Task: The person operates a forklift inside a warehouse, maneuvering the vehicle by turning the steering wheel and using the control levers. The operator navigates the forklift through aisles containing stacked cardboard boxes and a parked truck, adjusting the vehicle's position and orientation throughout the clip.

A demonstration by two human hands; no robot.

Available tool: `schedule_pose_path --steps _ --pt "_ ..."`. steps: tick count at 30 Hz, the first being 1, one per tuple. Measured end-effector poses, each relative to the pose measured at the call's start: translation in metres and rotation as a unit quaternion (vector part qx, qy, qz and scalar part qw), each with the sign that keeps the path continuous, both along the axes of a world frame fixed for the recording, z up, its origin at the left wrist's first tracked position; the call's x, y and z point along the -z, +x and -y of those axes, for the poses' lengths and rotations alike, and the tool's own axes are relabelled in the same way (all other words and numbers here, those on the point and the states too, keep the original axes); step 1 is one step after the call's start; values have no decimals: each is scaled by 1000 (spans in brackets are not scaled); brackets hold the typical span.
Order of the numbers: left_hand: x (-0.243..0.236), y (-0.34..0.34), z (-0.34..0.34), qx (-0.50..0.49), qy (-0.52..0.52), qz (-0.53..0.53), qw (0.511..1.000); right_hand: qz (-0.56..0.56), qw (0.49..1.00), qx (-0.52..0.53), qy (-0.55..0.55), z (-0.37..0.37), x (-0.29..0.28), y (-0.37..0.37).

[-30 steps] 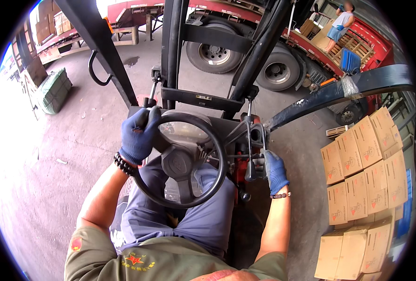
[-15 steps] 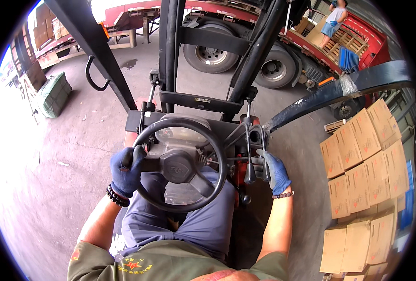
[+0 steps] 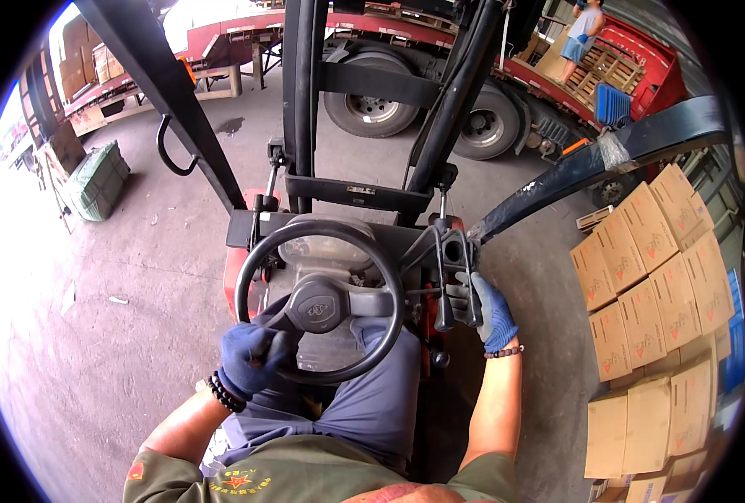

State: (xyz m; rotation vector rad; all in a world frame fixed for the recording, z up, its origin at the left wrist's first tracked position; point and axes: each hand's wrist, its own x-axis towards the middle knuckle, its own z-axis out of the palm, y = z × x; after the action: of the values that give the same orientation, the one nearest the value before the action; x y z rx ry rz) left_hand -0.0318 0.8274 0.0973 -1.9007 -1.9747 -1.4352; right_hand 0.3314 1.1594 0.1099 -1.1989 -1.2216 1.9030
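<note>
I sit on a forklift and look down at its black steering wheel. My left hand, in a blue glove with a bead bracelet at the wrist, grips the knob on the wheel's lower left rim. In a matching glove, my right hand closes around the control levers to the right of the wheel. The black mast rises straight ahead.
A stack of brown cardboard boxes stands close on the right. A red flatbed truck crosses ahead, with a person standing on its bed at the upper right. A green covered load sits at the left on the concrete floor.
My left hand has swung the wheel knob from the top left of the rim down to the lower left. The truck and boxes have shifted in view. My right hand stays on the levers.
</note>
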Motion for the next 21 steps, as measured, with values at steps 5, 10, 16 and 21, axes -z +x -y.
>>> schedule_pose_path --steps 5,10,16,21 --pt "2 32 -2 62 -4 -47 997 -76 996 50 -3 -7 61 35" --pt "15 44 1 127 -43 -68 989 253 934 96 234 21 160 50" --pt "18 55 -6 162 -46 -70 983 425 843 13 330 75 200 49" --pt "3 66 -24 194 -54 -65 977 404 870 5 283 69 205 46"
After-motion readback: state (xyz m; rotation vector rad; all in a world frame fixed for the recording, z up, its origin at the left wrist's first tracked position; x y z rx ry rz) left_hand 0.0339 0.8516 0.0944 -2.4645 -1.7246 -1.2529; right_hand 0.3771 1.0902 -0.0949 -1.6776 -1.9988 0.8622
